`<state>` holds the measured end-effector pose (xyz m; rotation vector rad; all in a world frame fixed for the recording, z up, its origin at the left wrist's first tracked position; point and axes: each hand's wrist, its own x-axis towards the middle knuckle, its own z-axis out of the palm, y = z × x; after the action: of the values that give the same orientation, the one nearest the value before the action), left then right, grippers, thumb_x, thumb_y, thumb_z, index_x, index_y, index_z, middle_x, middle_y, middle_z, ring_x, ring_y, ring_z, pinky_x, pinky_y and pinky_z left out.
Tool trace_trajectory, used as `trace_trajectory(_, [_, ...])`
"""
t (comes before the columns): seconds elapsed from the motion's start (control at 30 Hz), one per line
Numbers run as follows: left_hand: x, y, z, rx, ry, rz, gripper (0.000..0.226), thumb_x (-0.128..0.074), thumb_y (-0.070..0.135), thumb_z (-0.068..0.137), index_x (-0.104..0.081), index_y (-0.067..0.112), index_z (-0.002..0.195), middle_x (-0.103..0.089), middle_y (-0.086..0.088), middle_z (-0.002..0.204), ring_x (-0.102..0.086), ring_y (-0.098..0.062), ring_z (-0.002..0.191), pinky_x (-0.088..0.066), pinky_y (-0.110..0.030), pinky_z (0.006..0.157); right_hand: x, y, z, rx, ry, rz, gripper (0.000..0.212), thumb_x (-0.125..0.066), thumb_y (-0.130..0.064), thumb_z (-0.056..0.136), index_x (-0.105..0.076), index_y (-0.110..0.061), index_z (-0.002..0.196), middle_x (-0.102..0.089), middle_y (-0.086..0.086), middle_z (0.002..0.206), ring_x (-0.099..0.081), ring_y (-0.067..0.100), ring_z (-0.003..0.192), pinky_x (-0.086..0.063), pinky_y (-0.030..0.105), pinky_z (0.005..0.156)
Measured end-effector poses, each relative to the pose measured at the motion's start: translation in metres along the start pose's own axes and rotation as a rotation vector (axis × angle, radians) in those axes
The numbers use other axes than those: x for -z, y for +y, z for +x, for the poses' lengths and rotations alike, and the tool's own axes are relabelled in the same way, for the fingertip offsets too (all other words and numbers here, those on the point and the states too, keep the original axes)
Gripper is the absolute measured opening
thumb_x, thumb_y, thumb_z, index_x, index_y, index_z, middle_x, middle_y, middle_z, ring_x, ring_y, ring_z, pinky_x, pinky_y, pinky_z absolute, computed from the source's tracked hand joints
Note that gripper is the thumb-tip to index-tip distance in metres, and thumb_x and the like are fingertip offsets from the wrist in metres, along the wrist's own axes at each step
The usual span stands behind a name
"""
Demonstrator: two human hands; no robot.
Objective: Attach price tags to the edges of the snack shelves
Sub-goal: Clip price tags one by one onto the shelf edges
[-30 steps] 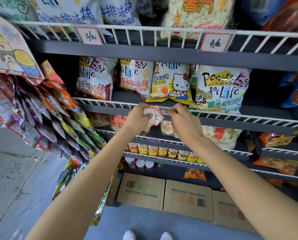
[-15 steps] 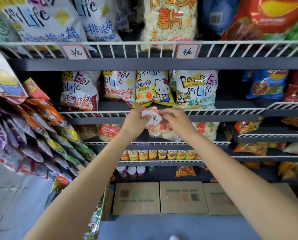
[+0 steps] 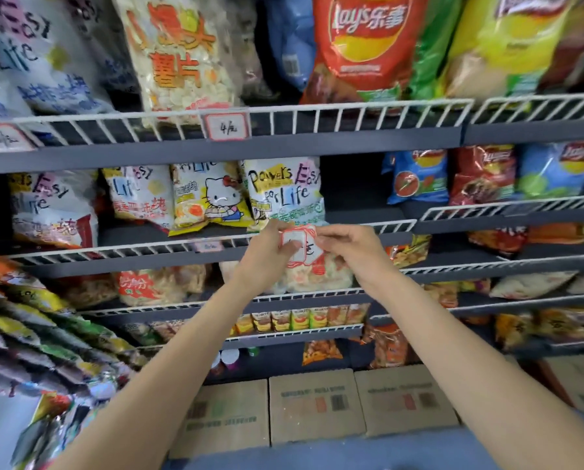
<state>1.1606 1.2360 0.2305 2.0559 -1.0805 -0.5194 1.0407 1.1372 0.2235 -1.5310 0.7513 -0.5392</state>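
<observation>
Left hand (image 3: 267, 257) and right hand (image 3: 350, 252) both pinch a small stack of red-bordered price tags (image 3: 299, 247) between them, held against the white wire shelf edge (image 3: 148, 247) directly behind both hands

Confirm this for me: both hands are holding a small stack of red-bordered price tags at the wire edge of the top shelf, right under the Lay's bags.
Not quite. The left hand and right hand do hold the red-bordered price tags, but at the wire edge of the second shelf, under the Hello Kitty bag, as the head view shows. The Lay's bags sit one shelf higher.
</observation>
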Motion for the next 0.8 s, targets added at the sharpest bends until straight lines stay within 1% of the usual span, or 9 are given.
trace_trajectory(0.07, [-0.024,0.022,0.005,-0.003,0.008,0.007,0.028,-0.052,0.018,0.094,-0.049,0.004,0.118,-0.061,-0.016,0.092,-0.057,-0.028,0.081,-0.039,-0.032,0.063,0.031,0.002,0.004,0.006,-0.011,0.004,0.021,-0.062,0.000,0.085,-0.067,-0.001,0.105,-0.067,-0.002,0.082,-0.060,-0.005,0.061,-0.044,0.007,0.055])
trace_trajectory(0.13, [-0.048,0.044,0.010,-0.022,0.015,0.012,0.018,-0.052,0.017,0.094,-0.052,0.006,0.109,-0.059,-0.011,0.083,-0.055,-0.028,0.078,-0.036,-0.032,0.066,0.063,0.004,0.009,0.018,-0.028,-0.012,0.019,-0.062,0.001,0.085,-0.068,-0.001,0.103,-0.066,-0.002,0.078,-0.059,-0.008,0.058,-0.042,0.006,0.053])
trace_trajectory(0.2, [-0.071,0.066,0.014,-0.037,0.040,0.005,0.009,-0.051,0.013,0.094,-0.052,0.010,0.102,-0.051,-0.003,0.073,-0.048,-0.020,0.068,-0.033,-0.028,0.058,0.095,0.004,0.012,0.032,-0.041,-0.017,0.017,-0.063,0.001,0.084,-0.068,-0.002,0.100,-0.066,-0.002,0.075,-0.058,-0.006,0.057,-0.041,0.007,0.052])
trace_trajectory(0.3, [-0.105,0.097,0.020,-0.046,0.089,-0.012,0.012,-0.051,0.009,0.093,-0.055,0.007,0.104,-0.055,-0.002,0.080,-0.048,-0.018,0.066,-0.034,-0.023,0.053,0.141,0.004,0.012,0.040,-0.074,0.009,0.015,-0.064,0.001,0.082,-0.069,-0.005,0.095,-0.067,0.000,0.076,-0.059,-0.002,0.062,-0.042,0.011,0.054])
trace_trajectory(0.4, [-0.137,0.120,0.022,-0.013,0.108,-0.036,0.016,-0.050,0.008,0.092,-0.056,0.005,0.107,-0.057,-0.003,0.089,-0.051,-0.019,0.079,-0.034,-0.026,0.066,0.180,0.005,0.011,0.042,-0.085,0.008,0.014,-0.066,0.003,0.081,-0.070,-0.007,0.091,-0.067,0.001,0.079,-0.062,0.001,0.069,-0.046,0.012,0.064])
trace_trajectory(0.47, [-0.156,0.137,0.023,-0.009,0.103,-0.046,0.016,-0.050,0.009,0.093,-0.055,0.005,0.107,-0.057,-0.004,0.091,-0.052,-0.021,0.083,-0.036,-0.027,0.069,0.205,0.007,0.009,0.036,-0.076,0.005,0.015,-0.067,0.003,0.079,-0.070,-0.008,0.088,-0.067,0.000,0.080,-0.062,0.005,0.073,-0.047,0.015,0.069])
trace_trajectory(0.63, [-0.184,0.169,0.028,-0.019,0.101,-0.039,0.018,-0.055,0.010,0.090,-0.058,0.008,0.107,-0.063,-0.011,0.099,-0.058,-0.025,0.087,-0.041,-0.031,0.074,0.246,0.006,-0.001,0.013,-0.008,-0.005,0.011,-0.070,-0.004,0.079,-0.071,-0.010,0.089,-0.069,-0.001,0.080,-0.062,0.001,0.071,-0.044,0.007,0.058])
trace_trajectory(0.7, [-0.196,0.182,0.027,-0.032,0.084,-0.053,0.019,-0.055,0.012,0.090,-0.059,0.009,0.108,-0.064,-0.011,0.096,-0.059,-0.023,0.080,-0.041,-0.030,0.071,0.266,0.005,-0.009,0.022,0.024,-0.018,0.008,-0.071,-0.009,0.079,-0.071,-0.016,0.084,-0.069,-0.005,0.079,-0.061,-0.005,0.067,-0.042,0.005,0.055])
trace_trajectory(0.8, [-0.217,0.196,0.024,-0.052,0.088,-0.049,0.020,-0.053,0.013,0.092,-0.058,0.008,0.110,-0.056,-0.006,0.087,-0.045,-0.009,0.062,-0.028,-0.024,0.059,0.294,0.010,-0.022,0.023,0.056,-0.054,0.008,-0.070,-0.014,0.082,-0.072,-0.021,0.082,-0.070,-0.010,0.079,-0.059,-0.006,0.066,-0.042,0.010,0.056])
